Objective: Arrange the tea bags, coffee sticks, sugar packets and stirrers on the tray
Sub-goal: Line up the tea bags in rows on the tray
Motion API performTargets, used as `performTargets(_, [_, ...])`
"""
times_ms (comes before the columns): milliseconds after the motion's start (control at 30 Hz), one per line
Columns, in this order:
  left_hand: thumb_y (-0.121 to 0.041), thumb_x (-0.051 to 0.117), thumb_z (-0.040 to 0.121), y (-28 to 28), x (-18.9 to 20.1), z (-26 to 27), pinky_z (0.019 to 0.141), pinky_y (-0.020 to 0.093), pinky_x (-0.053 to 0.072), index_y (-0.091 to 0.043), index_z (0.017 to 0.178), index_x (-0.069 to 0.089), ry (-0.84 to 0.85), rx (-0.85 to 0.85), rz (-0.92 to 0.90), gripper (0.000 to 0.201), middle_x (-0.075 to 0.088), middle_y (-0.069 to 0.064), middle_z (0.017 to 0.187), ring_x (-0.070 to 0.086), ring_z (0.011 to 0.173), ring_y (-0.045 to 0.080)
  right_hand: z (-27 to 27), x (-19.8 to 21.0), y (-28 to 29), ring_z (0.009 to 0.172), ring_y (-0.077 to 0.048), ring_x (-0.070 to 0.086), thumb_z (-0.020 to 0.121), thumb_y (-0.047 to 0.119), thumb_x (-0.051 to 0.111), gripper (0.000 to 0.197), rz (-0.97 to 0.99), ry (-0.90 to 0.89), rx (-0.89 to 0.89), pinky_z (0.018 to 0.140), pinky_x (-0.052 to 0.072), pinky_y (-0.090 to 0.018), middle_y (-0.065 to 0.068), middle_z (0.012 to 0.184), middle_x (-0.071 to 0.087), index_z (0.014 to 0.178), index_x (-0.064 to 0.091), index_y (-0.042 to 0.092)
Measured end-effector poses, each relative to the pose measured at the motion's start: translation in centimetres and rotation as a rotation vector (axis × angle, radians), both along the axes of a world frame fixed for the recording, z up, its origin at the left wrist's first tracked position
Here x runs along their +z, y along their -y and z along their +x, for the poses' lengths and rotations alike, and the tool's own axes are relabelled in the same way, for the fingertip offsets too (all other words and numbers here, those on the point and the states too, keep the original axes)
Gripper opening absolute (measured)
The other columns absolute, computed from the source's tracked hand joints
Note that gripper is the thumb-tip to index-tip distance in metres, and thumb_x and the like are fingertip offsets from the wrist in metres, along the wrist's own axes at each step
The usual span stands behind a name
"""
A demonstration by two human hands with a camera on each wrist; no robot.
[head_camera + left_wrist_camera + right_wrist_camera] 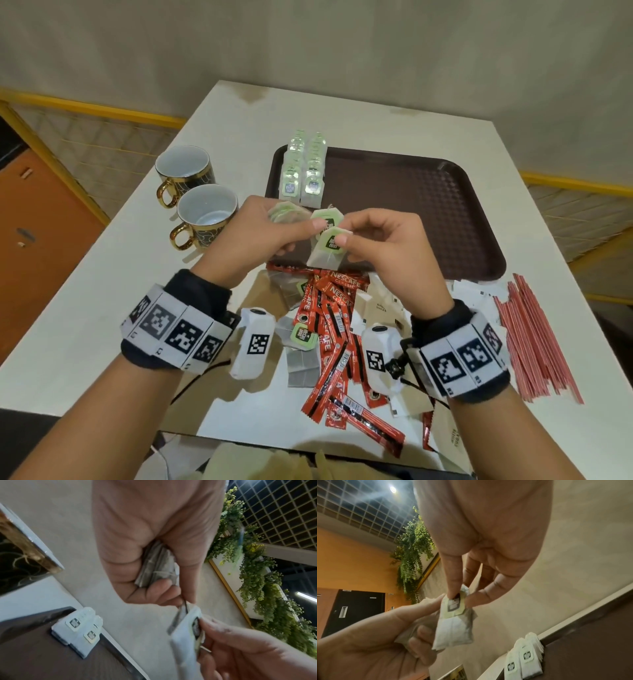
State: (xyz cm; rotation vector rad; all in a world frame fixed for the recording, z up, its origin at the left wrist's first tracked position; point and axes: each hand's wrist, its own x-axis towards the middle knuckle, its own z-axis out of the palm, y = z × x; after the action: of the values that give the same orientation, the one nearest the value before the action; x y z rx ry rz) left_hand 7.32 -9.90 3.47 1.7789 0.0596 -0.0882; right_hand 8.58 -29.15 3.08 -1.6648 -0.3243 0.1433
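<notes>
Both hands hover over the near left edge of the dark brown tray (428, 205). My left hand (274, 236) grips a bunch of tea bags (154, 566) in its curled fingers. My right hand (373, 240) pinches a green-tagged tea bag (329, 246) by its tag between thumb and forefinger; the same tea bag (453, 626) hangs below the fingers in the right wrist view. Two rows of tea bags (305, 171) lie at the tray's far left corner. Red coffee sticks (332, 329), sugar packets (373, 305) and more loose tea bags lie heaped on the table in front of the tray.
Two gold-handled mugs (195, 195) stand left of the tray on the white table (85, 308). A bundle of red stirrers (534, 339) lies at the right, near the table's edge. A wall stands behind the table.
</notes>
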Motion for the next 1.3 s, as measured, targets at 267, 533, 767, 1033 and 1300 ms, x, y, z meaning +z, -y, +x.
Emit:
performTargets(267, [-0.019,0.073,0.084,0.7,-1.6,-0.2,0.050,0.014,0.042,-0.009,0.092,0.075,0.086,0.205,-0.085,0.013,0.060,-0.012,0.053,0.052,0.053,0.001,-0.2,-1.0,-0.6,0.083,-0.021,0.072,0.082,0.000,0.072,0.005,0.004,-0.016,-0.040,0.068,0.058,-0.032,-0.009,0.093,0.073,0.087,0.072,0.002])
performTargets(533, [-0.028,0.074,0.081,0.2,-1.1,-0.6,0.051,0.016,0.045,-0.021,0.093,0.075,0.019,0.103,-0.092,0.014,0.062,-0.006,0.062,0.053,0.057,0.006,0.8,-0.3,-0.7,0.082,-0.029,0.072,0.083,0.002,0.072,0.006,-0.043,-0.010,0.021,0.075,0.061,-0.043,-0.016,0.087,0.073,0.088,0.072,0.000])
performTargets(767, [-0.018,0.078,0.080,-0.5,-2.5,-0.6,0.056,0.012,0.048,-0.019,0.089,0.074,-0.032,0.172,-0.064,0.010,0.074,-0.008,0.077,0.067,0.070,-0.001,3.2,0.1,-1.2,0.079,-0.023,0.073,0.082,0.006,0.074,0.004,-0.267,-0.060,0.140,0.072,0.060,-0.039,-0.009,0.086,0.074,0.086,0.073,0.006])
performTargets(1033, [-0.020,0.071,0.087,-2.3,-4.5,-1.1,0.061,0.008,0.048,-0.023,0.102,0.076,-0.056,0.346,-0.123,0.016,0.073,-0.008,0.098,0.065,0.084,-0.007,12.0,0.3,-3.3,0.067,-0.012,0.066,0.083,-0.002,0.071,0.009,-0.458,-0.257,0.113,0.056,0.053,-0.015,-0.016,0.085,0.069,0.090,0.068,-0.007])
performTargets(1300, [-0.017,0.072,0.085,-2.8,-5.7,-1.9,0.057,0.016,0.045,-0.016,0.096,0.077,-0.091,0.385,-0.192,0.011,0.067,-0.013,0.068,0.056,0.057,-0.002,17.4,-2.4,-5.7,0.081,-0.020,0.068,0.082,-0.005,0.071,0.013,-0.553,-0.349,0.044,0.065,0.060,-0.024,-0.016,0.094,0.066,0.074,0.066,0.004])
